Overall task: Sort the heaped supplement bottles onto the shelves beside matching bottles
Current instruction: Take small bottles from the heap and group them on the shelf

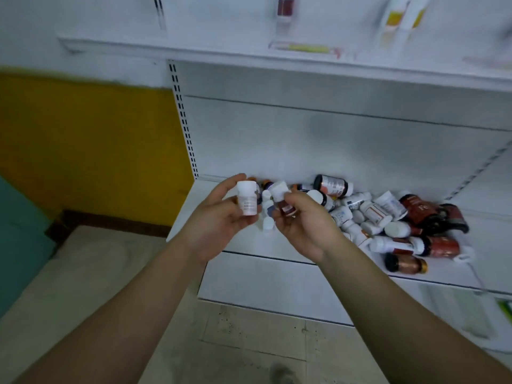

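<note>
Gripping a white bottle, the left hand faces the right hand clutching a dark bottle; labels blurred.

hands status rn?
Left hand: holding a white bottle.
Right hand: holding a dark bottle with a white cap.

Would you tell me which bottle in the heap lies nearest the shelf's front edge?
The amber bottle with the black cap, on its side, apart from the heap on the shelf.

Yellow wall beside white shelving, concrete floor
</note>
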A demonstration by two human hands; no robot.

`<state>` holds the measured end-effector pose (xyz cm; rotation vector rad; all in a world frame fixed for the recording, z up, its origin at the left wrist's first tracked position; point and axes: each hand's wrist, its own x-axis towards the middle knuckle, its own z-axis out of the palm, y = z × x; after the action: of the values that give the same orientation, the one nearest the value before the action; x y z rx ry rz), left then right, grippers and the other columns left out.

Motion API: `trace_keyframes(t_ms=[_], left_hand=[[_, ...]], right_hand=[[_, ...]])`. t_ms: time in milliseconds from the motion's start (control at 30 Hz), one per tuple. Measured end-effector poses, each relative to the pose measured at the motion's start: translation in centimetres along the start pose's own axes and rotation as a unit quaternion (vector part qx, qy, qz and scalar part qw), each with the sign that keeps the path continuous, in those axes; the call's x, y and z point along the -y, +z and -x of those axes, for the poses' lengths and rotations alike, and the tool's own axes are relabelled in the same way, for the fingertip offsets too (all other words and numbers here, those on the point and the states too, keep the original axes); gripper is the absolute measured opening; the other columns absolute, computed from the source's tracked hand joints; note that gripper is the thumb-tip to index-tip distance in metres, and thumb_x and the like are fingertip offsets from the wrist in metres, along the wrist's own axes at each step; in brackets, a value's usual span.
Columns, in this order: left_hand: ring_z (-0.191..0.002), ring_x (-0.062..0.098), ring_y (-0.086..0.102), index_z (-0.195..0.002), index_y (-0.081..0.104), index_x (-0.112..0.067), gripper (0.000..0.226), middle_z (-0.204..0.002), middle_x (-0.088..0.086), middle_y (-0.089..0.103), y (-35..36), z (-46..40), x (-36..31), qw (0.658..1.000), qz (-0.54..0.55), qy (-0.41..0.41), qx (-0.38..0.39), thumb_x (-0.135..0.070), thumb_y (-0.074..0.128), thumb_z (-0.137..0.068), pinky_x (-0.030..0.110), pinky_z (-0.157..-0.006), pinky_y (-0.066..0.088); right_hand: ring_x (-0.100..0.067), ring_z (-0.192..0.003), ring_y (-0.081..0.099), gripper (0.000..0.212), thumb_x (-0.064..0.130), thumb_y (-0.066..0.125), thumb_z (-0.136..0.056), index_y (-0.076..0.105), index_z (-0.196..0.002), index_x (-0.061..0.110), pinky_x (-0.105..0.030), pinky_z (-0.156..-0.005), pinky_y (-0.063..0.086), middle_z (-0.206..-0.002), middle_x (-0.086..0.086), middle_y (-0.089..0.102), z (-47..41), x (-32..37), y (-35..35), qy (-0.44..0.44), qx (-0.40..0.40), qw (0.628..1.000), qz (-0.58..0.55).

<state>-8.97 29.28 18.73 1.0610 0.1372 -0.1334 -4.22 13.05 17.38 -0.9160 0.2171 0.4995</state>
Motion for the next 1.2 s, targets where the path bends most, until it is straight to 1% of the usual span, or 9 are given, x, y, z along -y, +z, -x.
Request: trace_keyframes(t_ms=[133,200,300,433,600,700,867,1000,1200], left_hand=[[-0.086,0.019,0.069,-0.121,0.054,-0.027,0.058,-0.099,0.009,0.070,2.4,4.1,-4.2,0.996,-0.056,0.059,0.038,0.018,0.040,-0.087,0.027,-0.073,0.057],[-0.084,0.016,0.069,-0.117,0.055,-0.033,0.061,-0.106,0.009,0.063,3.8,5.8,-5.8,0.989,-0.104,0.099,0.040,0.019,0.046,-0.085,0.029,-0.076,0.056],[-0.092,0.022,0.069,-0.111,0.055,-0.042,0.065,-0.116,0.004,0.055,6.3,7.8,-7.7,0.976,-0.155,0.149,0.036,0.016,0.057,-0.081,0.035,-0.079,0.056],[-0.094,0.025,0.068,-0.109,0.057,-0.038,0.063,-0.110,0.000,0.057,10.4,9.5,-9.2,0.961,-0.178,0.201,0.061,0.017,0.058,-0.079,0.037,-0.087,0.054],[-0.097,0.027,0.061,-0.114,0.057,-0.031,0.062,-0.115,0.013,0.059,17.1,10.5,-9.7,0.959,-0.135,0.219,0.116,0.022,0.044,-0.083,0.031,-0.083,0.056],[-0.098,0.029,0.061,-0.112,0.056,-0.032,0.061,-0.110,0.011,0.060,21.2,10.4,-9.0,0.954,-0.144,0.230,0.130,0.021,0.047,-0.084,0.031,-0.084,0.056],[-0.099,0.030,0.062,-0.112,0.056,-0.029,0.060,-0.105,0.007,0.064,26.5,9.5,-7.2,0.953,-0.153,0.227,0.134,0.022,0.049,-0.082,0.034,-0.086,0.056],[-0.094,0.027,0.063,-0.110,0.057,-0.030,0.060,-0.105,0.009,0.064,28.7,8.5,-6.5,0.950,-0.183,0.225,0.115,0.022,0.051,-0.081,0.035,-0.087,0.055],[-0.097,0.027,0.064,-0.106,0.057,-0.034,0.058,-0.108,0.009,0.062,29.1,5.5,-7.9,0.926,-0.282,0.246,0.056,0.016,0.060,-0.078,0.042,-0.095,0.051]], right_hand=[[-0.016,-0.067,0.058,0.020,0.018,0.044,-0.095,0.059,-0.098,0.007,-0.021,-0.061,0.047,-0.080,-0.009,0.067,5.1,2.7,2.8,-0.045,0.010,0.999,-0.006],[-0.017,-0.060,0.057,0.020,0.018,0.041,-0.096,0.059,-0.097,0.009,-0.022,-0.056,0.046,-0.079,-0.011,0.067,7.7,4.0,3.8,-0.072,0.031,0.997,-0.008],[-0.021,-0.058,0.055,0.027,0.016,0.036,-0.097,0.062,-0.105,0.013,-0.023,-0.052,0.048,-0.083,-0.013,0.066,10.8,5.9,4.7,-0.117,0.063,0.991,0.004],[-0.018,-0.057,0.049,0.024,0.021,0.041,-0.097,0.064,-0.100,0.015,-0.026,-0.057,0.040,-0.077,-0.010,0.062,14.7,9.2,5.5,-0.168,0.080,0.982,0.042],[-0.017,-0.058,0.055,0.025,0.012,0.037,-0.099,0.060,-0.103,0.021,-0.026,-0.058,0.040,-0.079,-0.007,0.056,19.1,14.6,3.5,-0.256,0.092,0.956,0.110],[-0.018,-0.066,0.062,0.023,0.014,0.038,-0.099,0.059,-0.105,0.021,-0.027,-0.059,0.043,-0.082,-0.007,0.060,21.4,18.0,1.3,-0.281,0.093,0.947,0.128],[-0.016,-0.071,0.059,0.020,0.013,0.043,-0.097,0.061,-0.101,0.020,-0.028,-0.062,0.042,-0.077,-0.002,0.069,23.5,22.2,-2.4,-0.312,0.068,0.929,0.186],[-0.015,-0.072,0.059,0.019,0.013,0.045,-0.097,0.061,-0.098,0.022,-0.027,-0.062,0.041,-0.081,-0.003,0.070,23.4,24.6,-4.2,-0.310,0.053,0.927,0.206],[-0.015,-0.076,0.057,0.019,0.010,0.048,-0.095,0.064,-0.096,0.021,-0.026,-0.067,0.045,-0.086,-0.002,0.065,21.0,27.1,-5.2,-0.315,0.041,0.921,0.226]])
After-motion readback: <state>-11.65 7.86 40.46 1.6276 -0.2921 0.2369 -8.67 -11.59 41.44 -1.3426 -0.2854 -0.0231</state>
